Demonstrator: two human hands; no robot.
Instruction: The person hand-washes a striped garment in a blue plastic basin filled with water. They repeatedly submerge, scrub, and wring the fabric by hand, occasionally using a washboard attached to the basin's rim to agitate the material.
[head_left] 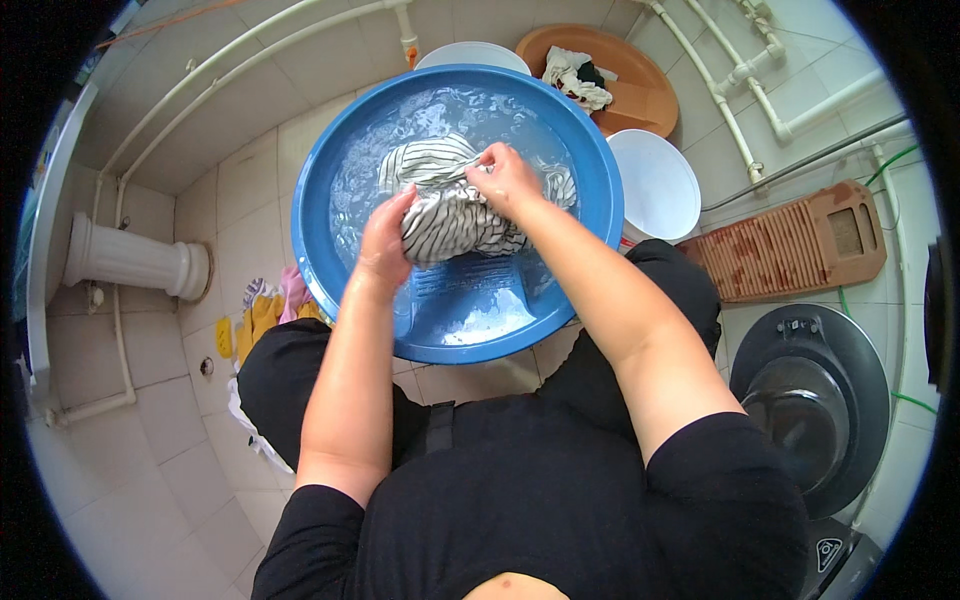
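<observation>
A wet white garment with dark stripes (455, 220) is bunched up over a large blue washtub (312, 190). Soapy water fills the tub, and part of the cloth lies in it at the right. My left hand (386, 235) grips the left edge of the garment, with its fingers partly hidden by the cloth. On the upper right of the bundle, my right hand (505, 182) pinches a fold between thumb and fingers. Below the cloth, a ribbed washboard (465, 280) is moulded into the tub's near side.
Behind the tub are a white basin (475, 55) and a brown basin (645, 90) holding dark and white clothes (578, 82). A white bucket (655, 185), a brown washboard (785, 245) and a black lidded appliance (815, 400) stand right. Coloured cloths (270, 305) lie left, near a white pedestal (140, 262).
</observation>
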